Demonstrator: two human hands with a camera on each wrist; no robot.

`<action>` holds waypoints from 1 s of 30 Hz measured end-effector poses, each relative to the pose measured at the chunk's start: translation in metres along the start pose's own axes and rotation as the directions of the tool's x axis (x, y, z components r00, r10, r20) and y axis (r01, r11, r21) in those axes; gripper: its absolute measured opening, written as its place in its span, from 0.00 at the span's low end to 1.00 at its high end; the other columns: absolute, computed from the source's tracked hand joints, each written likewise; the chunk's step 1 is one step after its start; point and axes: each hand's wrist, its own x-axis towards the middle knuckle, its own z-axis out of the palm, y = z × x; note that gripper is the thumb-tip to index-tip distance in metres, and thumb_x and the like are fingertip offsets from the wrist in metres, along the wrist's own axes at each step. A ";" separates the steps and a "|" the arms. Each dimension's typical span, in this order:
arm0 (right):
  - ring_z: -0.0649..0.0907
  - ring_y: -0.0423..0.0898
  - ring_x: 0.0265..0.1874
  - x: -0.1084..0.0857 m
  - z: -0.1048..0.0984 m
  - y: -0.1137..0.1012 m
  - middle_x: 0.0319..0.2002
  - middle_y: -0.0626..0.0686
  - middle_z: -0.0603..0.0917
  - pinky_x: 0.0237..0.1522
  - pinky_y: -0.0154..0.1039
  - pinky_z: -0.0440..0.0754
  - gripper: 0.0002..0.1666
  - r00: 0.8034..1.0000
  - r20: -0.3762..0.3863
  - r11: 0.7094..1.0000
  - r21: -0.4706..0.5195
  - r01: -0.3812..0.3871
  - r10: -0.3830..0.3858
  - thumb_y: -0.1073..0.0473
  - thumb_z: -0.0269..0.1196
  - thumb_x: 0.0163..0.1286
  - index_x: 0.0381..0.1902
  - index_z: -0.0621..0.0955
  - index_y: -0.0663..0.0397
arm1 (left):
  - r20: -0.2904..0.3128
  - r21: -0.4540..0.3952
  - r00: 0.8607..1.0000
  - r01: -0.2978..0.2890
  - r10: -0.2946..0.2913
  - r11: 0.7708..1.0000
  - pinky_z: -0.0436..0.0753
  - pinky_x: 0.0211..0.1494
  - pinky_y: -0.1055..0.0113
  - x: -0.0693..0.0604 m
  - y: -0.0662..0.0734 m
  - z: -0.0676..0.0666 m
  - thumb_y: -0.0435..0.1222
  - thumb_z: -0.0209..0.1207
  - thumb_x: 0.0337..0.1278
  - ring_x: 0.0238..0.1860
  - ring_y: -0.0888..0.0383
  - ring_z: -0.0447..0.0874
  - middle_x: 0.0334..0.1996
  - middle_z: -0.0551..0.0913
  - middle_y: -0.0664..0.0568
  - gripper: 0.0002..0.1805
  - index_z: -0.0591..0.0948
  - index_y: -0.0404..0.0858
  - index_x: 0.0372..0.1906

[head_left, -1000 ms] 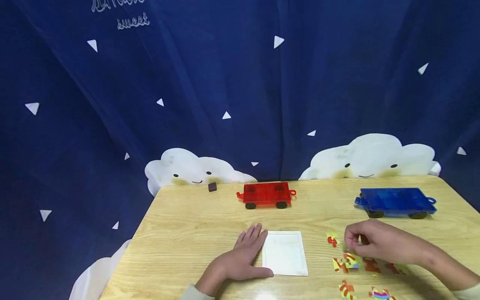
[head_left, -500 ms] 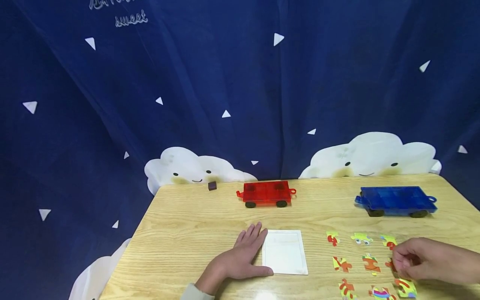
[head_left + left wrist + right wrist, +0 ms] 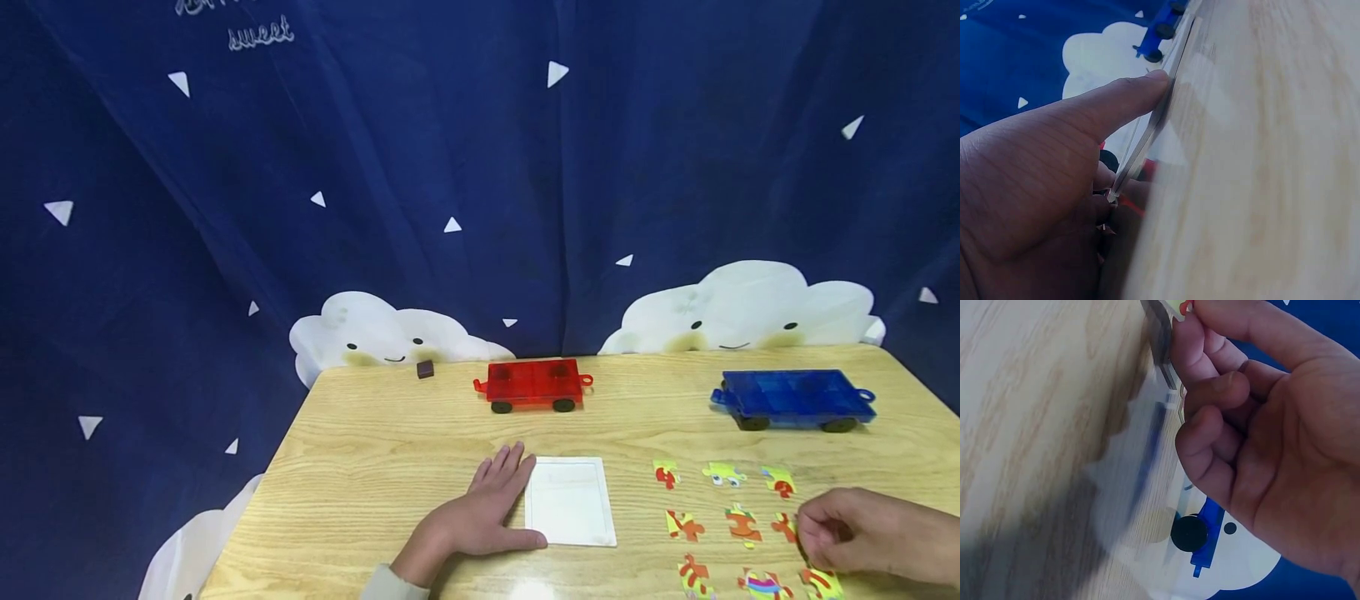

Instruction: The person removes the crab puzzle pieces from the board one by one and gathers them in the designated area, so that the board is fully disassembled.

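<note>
A white square puzzle tray (image 3: 605,500) lies on the table. My left hand (image 3: 480,521) rests at its left side with the fingers straight, index finger by the far corner and thumb (image 3: 1138,94) against the near corner. Several yellow and red jigsaw pieces, including a middle one (image 3: 742,525), lie apart in rows to the right. My right hand (image 3: 862,533) has curled fingers and pinches the near right jigsaw piece (image 3: 823,587) by its edge. In the right wrist view, thumb and index finger meet on that piece (image 3: 1175,306), mostly cut off at the top.
A red toy wagon (image 3: 534,381) stands behind the tray. Further right is a blue toy wagon (image 3: 795,396). A small dark cube (image 3: 425,369) sits at the table's back edge, before a blue curtain (image 3: 450,150) with white clouds.
My right hand has moved right and toward me, from the middle pieces to the right column, and the near right piece has shifted slightly with it. The left hand stays in place.
</note>
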 end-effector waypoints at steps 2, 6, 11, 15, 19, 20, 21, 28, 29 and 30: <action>0.75 0.38 0.27 0.000 0.001 0.001 0.27 0.43 0.76 0.27 0.37 0.61 0.04 1.000 -0.014 1.000 -0.015 -0.015 0.015 0.67 0.64 0.72 0.34 0.81 0.59 | 0.001 0.000 1.000 -0.001 0.001 1.000 0.39 0.79 0.45 0.000 0.000 0.000 0.63 0.60 0.65 0.82 0.46 0.31 0.83 0.39 0.42 0.57 0.47 0.38 0.84; 0.75 0.38 0.27 0.000 0.003 0.000 0.26 0.42 0.76 0.26 0.37 0.61 0.04 0.999 -0.031 0.999 -0.042 -0.021 0.020 0.66 0.64 0.72 0.34 0.81 0.58 | 0.002 0.005 1.000 -0.006 0.006 1.000 0.40 0.79 0.45 0.000 0.000 0.000 0.64 0.60 0.64 0.82 0.46 0.31 0.83 0.39 0.42 0.57 0.47 0.38 0.84; 0.75 0.40 0.29 0.001 0.006 -0.005 0.28 0.46 0.76 0.29 0.36 0.63 0.04 0.995 -0.078 0.994 -0.076 -0.075 0.069 0.67 0.63 0.71 0.34 0.80 0.57 | 0.001 0.011 1.000 -0.009 0.009 1.000 0.40 0.79 0.45 0.000 0.000 0.000 0.63 0.60 0.64 0.82 0.45 0.32 0.83 0.39 0.41 0.57 0.47 0.38 0.84; 0.76 0.40 0.29 0.003 0.003 -0.010 0.29 0.45 0.78 0.28 0.36 0.66 0.06 0.995 -0.093 0.992 -0.121 -0.038 0.026 0.70 0.59 0.73 0.36 0.80 0.56 | 0.002 0.011 1.000 -0.009 0.009 1.000 0.40 0.79 0.44 0.000 0.000 0.001 0.63 0.60 0.64 0.82 0.45 0.32 0.83 0.39 0.41 0.57 0.47 0.38 0.84; 0.76 0.38 0.29 0.010 -0.005 -0.020 0.30 0.39 0.78 0.25 0.36 0.70 0.09 0.985 -0.119 0.965 -0.243 0.095 -0.127 0.70 0.58 0.75 0.37 0.80 0.52 | -0.004 -0.012 1.000 -0.001 0.001 1.000 0.41 0.79 0.44 0.001 0.000 0.002 0.63 0.61 0.63 0.82 0.45 0.33 0.83 0.40 0.41 0.57 0.48 0.38 0.84; 0.76 0.37 0.28 0.013 -0.007 -0.024 0.31 0.37 0.78 0.25 0.36 0.70 0.09 0.978 -0.127 0.953 -0.274 0.128 -0.168 0.70 0.58 0.75 0.38 0.80 0.50 | -0.006 -0.020 1.000 0.002 -0.002 1.000 0.41 0.79 0.44 0.001 -0.001 0.002 0.63 0.61 0.63 0.82 0.45 0.33 0.83 0.40 0.41 0.57 0.48 0.38 0.84; 0.76 0.37 0.28 0.017 -0.009 -0.028 0.31 0.36 0.78 0.24 0.36 0.71 0.10 0.971 -0.134 0.942 -0.298 0.151 -0.198 0.69 0.59 0.76 0.38 0.80 0.48 | -0.010 -0.026 1.000 0.003 -0.003 1.000 0.41 0.79 0.44 0.001 -0.001 0.002 0.64 0.61 0.63 0.82 0.45 0.33 0.83 0.40 0.41 0.58 0.48 0.38 0.84; 0.78 0.35 0.29 0.043 -0.008 -0.064 0.30 0.35 0.79 0.24 0.34 0.74 0.11 0.902 -0.191 0.848 -0.457 0.268 -0.388 0.64 0.60 0.79 0.41 0.80 0.38 | -0.033 -0.068 0.999 -0.012 0.010 0.998 0.40 0.79 0.47 0.003 -0.006 0.001 0.64 0.59 0.65 0.82 0.46 0.33 0.83 0.41 0.44 0.58 0.45 0.40 0.84; 0.79 0.35 0.30 0.047 -0.006 -0.070 0.32 0.36 0.80 0.26 0.34 0.75 0.10 0.890 -0.209 0.833 -0.487 0.264 -0.405 0.63 0.61 0.79 0.43 0.80 0.37 | -0.031 -0.078 0.999 -0.011 0.008 0.997 0.39 0.79 0.48 0.003 -0.006 0.001 0.64 0.58 0.65 0.82 0.47 0.33 0.83 0.41 0.45 0.57 0.44 0.40 0.84; 0.79 0.35 0.32 0.052 -0.005 -0.076 0.34 0.36 0.81 0.28 0.34 0.76 0.09 0.878 -0.227 0.816 -0.517 0.258 -0.421 0.61 0.62 0.78 0.45 0.80 0.36 | -0.030 -0.084 1.000 -0.009 0.006 0.996 0.40 0.79 0.48 0.003 -0.006 0.000 0.65 0.58 0.65 0.82 0.47 0.34 0.83 0.42 0.45 0.57 0.44 0.41 0.84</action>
